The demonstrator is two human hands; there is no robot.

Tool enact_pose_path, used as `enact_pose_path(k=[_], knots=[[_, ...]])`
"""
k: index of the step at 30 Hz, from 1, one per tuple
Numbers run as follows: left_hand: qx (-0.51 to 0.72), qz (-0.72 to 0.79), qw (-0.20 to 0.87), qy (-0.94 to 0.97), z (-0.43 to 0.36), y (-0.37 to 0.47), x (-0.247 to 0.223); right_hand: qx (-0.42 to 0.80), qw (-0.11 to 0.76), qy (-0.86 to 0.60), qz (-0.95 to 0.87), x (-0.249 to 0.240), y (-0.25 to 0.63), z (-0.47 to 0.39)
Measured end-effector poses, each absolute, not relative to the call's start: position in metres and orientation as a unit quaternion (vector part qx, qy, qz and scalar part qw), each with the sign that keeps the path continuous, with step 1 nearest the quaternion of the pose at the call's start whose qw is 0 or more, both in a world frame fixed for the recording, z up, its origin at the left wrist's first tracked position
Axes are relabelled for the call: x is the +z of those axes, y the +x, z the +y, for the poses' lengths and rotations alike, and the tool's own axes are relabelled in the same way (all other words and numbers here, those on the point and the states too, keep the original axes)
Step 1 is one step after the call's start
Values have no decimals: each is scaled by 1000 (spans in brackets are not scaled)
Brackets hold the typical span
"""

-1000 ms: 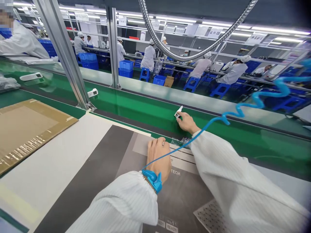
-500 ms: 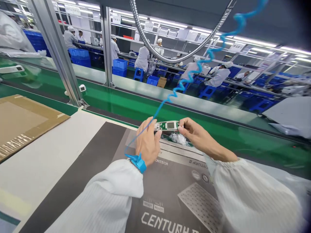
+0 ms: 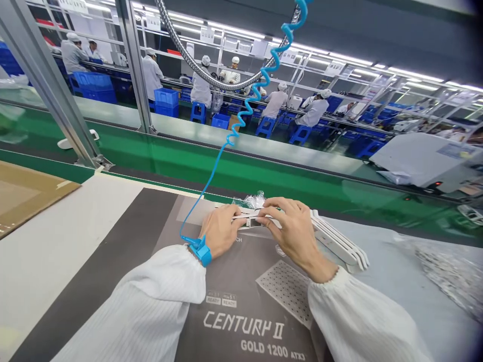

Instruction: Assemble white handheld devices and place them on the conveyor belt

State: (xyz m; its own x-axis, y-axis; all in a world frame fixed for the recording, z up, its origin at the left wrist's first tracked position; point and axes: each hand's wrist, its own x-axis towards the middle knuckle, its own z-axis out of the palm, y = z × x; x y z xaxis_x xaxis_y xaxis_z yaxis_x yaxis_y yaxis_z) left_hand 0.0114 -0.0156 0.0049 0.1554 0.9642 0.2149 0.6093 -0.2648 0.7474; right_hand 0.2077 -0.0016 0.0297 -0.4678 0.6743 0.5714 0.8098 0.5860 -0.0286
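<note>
A slim white device housing [image 3: 253, 216] is held level between my hands above a dark grey printed carton [image 3: 234, 281]. Part of a small circuit board [image 3: 252, 222] shows at its near side; my fingers hide the rest. My left hand [image 3: 222, 229] is closed on the left end, thumb toward me. Closed over the right end is my right hand [image 3: 289, 229], its fingers on top. A blue wrist strap [image 3: 202, 250] with a coiled blue cord [image 3: 247, 108] circles my left wrist. Clear crumpled plastic [image 3: 255, 200] lies just behind the housing.
Several long white housings [image 3: 339, 241] are stacked right of my right hand. Farther right lies a clear bag of small parts [image 3: 449, 266]. Cardboard [image 3: 33, 188] lies at left. A green conveyor [image 3: 181, 161] and metal post [image 3: 56, 85] stand beyond; co-workers sit behind.
The display and board that faced up are now mostly covered by a white part under my right fingers. My right hand has come over the top. The view has shifted right.
</note>
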Motion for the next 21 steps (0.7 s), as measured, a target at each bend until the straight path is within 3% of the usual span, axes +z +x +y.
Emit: enact_pose_path(k=[5,10,13,16,21], knots=[[364,617,296,632,-8,9,3,-161,223,-406,-872,23,193,-6],[409,667,357,510,5,-2,-5,-20,274,-480,-833,16,198,12],[453,655,403,451,8,-7,-6,32,231,-604,-762,5,209,42],[488,626,454,404,8,-7,-2,1,162,-671,-724,-4,219,62],[527,596,496,348,6,-5,7,-88,207,-638,-736,5,256,46]])
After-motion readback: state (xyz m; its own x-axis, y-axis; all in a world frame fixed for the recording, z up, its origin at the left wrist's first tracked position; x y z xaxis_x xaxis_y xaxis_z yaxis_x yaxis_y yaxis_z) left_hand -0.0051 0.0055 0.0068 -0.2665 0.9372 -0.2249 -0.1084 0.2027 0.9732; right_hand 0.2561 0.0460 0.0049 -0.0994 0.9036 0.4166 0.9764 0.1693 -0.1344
